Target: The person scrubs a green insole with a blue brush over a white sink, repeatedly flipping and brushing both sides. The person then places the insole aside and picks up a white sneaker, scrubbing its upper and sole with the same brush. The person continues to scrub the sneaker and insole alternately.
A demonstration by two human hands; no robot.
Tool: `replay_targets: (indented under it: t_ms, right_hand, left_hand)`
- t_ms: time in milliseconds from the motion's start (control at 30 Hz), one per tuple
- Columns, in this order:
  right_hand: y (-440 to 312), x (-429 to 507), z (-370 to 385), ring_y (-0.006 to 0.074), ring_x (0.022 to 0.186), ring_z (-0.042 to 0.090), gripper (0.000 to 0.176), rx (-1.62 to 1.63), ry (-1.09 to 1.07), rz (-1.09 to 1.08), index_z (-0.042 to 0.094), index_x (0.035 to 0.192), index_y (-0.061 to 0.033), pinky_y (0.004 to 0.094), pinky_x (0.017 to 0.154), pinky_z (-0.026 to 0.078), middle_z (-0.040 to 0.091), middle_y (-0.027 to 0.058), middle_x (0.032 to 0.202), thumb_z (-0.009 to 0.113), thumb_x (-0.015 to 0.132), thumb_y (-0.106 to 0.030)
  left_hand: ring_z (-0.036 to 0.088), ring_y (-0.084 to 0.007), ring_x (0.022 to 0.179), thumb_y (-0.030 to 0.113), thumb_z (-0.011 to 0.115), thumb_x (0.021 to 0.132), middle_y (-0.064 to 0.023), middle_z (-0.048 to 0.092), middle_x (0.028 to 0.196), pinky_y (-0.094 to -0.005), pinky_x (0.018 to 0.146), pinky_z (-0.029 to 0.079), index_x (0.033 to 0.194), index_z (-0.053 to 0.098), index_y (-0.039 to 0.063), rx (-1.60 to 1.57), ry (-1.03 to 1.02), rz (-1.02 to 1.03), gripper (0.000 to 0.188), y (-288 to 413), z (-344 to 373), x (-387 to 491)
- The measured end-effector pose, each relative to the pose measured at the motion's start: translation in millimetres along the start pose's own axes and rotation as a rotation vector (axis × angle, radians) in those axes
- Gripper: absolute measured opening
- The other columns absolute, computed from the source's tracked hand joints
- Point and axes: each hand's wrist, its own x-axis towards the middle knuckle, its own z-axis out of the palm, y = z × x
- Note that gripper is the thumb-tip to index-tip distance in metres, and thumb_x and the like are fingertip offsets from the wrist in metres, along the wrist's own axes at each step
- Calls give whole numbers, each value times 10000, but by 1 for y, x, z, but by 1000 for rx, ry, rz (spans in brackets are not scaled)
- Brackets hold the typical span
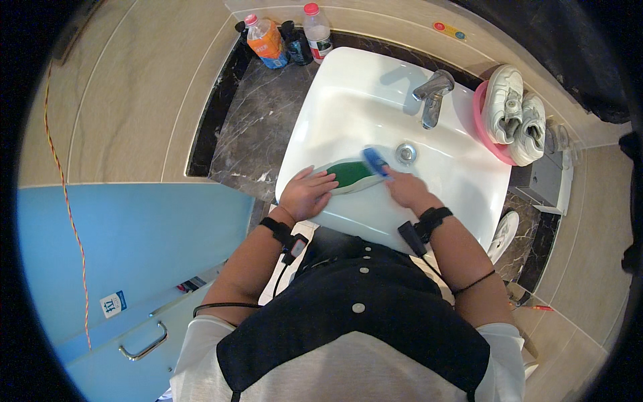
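A shoe insole [351, 173], green in the middle with a pale rim, lies in the front part of the white washbasin [311, 115]. My left hand [307, 195] holds down its left end with fingers spread, covering that end. In my right hand [409, 190] is the handle of a blue scrubbing brush [374, 160], blurred by motion. The brush head is at the insole's right end, close to the metal drain [406, 154]. Whether its bristles touch the insole I cannot tell.
A chrome faucet [433, 95] rises at the back right of the basin. Two white shoes [505, 108] sit in a pink basin [479, 118] to the right. Several bottles [268, 44] stand on the dark stone counter [256, 115]. Another white shoe [504, 236] is at lower right.
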Motion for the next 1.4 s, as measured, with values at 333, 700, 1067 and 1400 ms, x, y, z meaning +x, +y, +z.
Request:
replay_targets:
  t_ms: [333,700,1067,1400]
  right_hand:
    - [43,3,19,356,972,617,485,13,81,267,342,1410,-220,467,830,481,639,186,1074,416,938,-303]
    - [14,-7,28,369,1004,600,490,95,-75,11,311,1427,-231,474,879,455,626,208,1090,402,952,-312]
    - [19,-2,25,363,998,605,501,54,-75,-83,319,1425,-254,458,883,456,635,183,1084,416,939,-331]
    - [67,5,6,349,983,616,502,22,92,431,305,1427,-294,452,869,468,635,192,1077,413,940,-344]
  left_hand:
    - [575,-199,1131,166,639,805,-46,630,1178,-411,1036,382,1081,660,148,8,-15,-15,278,1,0,1]
    - [551,-194,1158,174,626,804,-39,614,1205,-410,1032,378,1097,642,153,26,-22,-8,294,0,1,0]
    - [563,-198,1139,173,620,809,-39,616,1200,-410,1025,383,1093,643,158,17,-5,-6,285,-1,3,-1]
    - [558,-187,1148,165,621,800,-27,621,1189,-401,1037,371,1085,645,157,12,-7,-16,286,0,3,-1]
